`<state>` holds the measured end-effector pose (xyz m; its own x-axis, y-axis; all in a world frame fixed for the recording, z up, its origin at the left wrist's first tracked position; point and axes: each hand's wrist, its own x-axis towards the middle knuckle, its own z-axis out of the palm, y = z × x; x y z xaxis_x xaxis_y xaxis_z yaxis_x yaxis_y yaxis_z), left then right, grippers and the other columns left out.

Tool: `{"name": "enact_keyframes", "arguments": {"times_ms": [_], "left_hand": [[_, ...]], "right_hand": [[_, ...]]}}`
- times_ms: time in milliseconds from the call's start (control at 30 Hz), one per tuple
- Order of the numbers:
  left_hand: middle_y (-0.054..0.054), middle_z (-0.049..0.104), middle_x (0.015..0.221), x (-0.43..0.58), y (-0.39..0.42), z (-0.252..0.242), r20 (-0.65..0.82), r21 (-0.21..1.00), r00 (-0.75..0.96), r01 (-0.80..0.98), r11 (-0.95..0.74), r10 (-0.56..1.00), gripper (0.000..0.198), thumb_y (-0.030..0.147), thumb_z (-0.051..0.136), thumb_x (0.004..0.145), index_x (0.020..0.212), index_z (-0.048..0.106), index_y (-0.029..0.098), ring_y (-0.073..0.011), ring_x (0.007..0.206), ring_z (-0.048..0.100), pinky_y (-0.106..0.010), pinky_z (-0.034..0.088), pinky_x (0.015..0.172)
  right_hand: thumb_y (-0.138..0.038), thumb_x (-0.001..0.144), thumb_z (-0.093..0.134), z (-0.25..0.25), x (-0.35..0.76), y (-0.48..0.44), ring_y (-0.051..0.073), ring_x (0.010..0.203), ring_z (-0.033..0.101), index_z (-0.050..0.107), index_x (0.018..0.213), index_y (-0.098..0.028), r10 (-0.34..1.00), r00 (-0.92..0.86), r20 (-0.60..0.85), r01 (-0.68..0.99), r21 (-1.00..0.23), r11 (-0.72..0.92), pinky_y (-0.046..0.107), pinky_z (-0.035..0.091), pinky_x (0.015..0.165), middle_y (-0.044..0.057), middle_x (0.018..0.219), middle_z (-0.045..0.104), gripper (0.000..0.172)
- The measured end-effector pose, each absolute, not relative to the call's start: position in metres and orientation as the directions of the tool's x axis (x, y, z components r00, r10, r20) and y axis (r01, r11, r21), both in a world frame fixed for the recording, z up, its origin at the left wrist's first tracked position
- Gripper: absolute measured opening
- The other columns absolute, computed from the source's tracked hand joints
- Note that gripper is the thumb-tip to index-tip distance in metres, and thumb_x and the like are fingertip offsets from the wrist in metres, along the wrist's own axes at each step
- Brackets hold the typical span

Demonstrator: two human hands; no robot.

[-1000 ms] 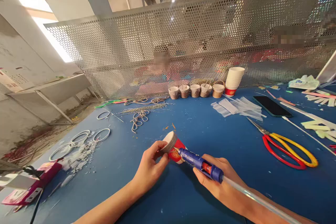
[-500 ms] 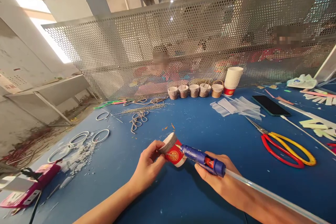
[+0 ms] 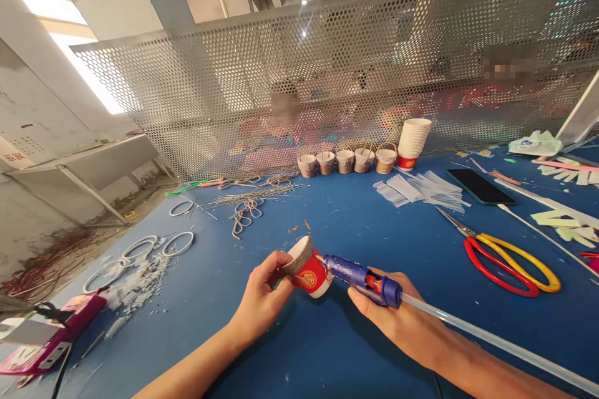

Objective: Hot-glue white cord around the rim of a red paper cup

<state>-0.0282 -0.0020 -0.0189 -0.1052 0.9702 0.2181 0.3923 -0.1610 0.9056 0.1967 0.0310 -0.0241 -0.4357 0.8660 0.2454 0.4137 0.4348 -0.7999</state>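
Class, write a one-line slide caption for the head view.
Left hand holds a tilted red paper cup, right hand aims a blue glue gun at it, above a blue table.

Straight ahead at 12, past the cup (image 3: 311, 277) in my left hand (image 3: 264, 293), I have bare table (image 3: 337, 218) until the little baskets (image 3: 345, 161), which stand from 12 to 1; behind them the mesh screen (image 3: 224, 93) blocks me. Cord (image 3: 246, 206) lies around 11, rings (image 3: 125, 257) at 9, white strips (image 3: 416, 189) at 2, scissors (image 3: 473, 239) at 3. My glue gun (image 3: 358, 274) bars 3 close in, its glue stick (image 3: 468, 326) jutting toward 4. Between my forearms, 6 is open.
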Motion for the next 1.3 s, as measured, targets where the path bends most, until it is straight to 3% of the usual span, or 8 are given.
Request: {"name": "enact_keyframes", "arguments": {"times_ms": [333, 533, 967, 1300], "left_hand": [[0.001, 0.056, 0.070, -0.029, -0.002, -0.021, 0.255, 0.885, -0.092, 0.423, -0.194, 0.963, 0.008, 0.017, 0.047, 0.073, 0.074, 0.055, 0.018, -0.0129, 0.065, 0.053, -0.023, 0.045, 0.062], [0.002, 0.056, 0.068, -0.028, -0.002, -0.022, 0.280, 0.867, -0.095, 0.453, -0.209, 0.955, 0.007, 0.019, 0.049, 0.074, 0.074, 0.056, 0.018, -0.0124, 0.063, 0.053, -0.022, 0.046, 0.060], [-0.001, 0.065, 0.075, -0.020, -0.003, -0.017, 0.285, 0.869, -0.109, 0.449, -0.209, 0.952, 0.016, 0.022, 0.055, 0.077, 0.088, 0.065, 0.017, -0.0136, 0.064, 0.059, -0.021, 0.050, 0.060], [-0.001, 0.060, 0.074, -0.027, -0.003, -0.019, 0.251, 0.876, -0.099, 0.447, -0.182, 0.963, 0.015, 0.024, 0.052, 0.078, 0.085, 0.064, 0.017, -0.0136, 0.065, 0.057, -0.022, 0.049, 0.063]], "right_hand": [[-0.037, 0.085, 0.047, -0.020, 0.195, 0.029, 0.016, 0.054, 0.057, 0.064, 0.074, -0.023, 0.859, -0.464, 0.218, 0.431, -0.791, 0.433, 0.024, 0.046, 0.054, -0.002, 0.054, 0.060, 0.025], [-0.031, 0.085, 0.044, -0.021, 0.191, 0.027, 0.012, 0.048, 0.051, 0.049, 0.061, -0.022, 0.802, -0.542, 0.253, 0.417, -0.748, 0.517, 0.023, 0.042, 0.053, -0.004, 0.051, 0.054, 0.026], [-0.023, 0.083, 0.046, -0.035, 0.186, 0.026, 0.013, 0.052, 0.056, 0.045, 0.069, -0.022, 0.710, -0.623, 0.328, 0.375, -0.671, 0.640, 0.023, 0.039, 0.055, -0.003, 0.058, 0.057, 0.014], [-0.032, 0.085, 0.047, -0.023, 0.192, 0.030, 0.014, 0.051, 0.055, 0.051, 0.064, -0.022, 0.816, -0.509, 0.275, 0.412, -0.754, 0.511, 0.024, 0.043, 0.053, -0.001, 0.055, 0.058, 0.024]]}}
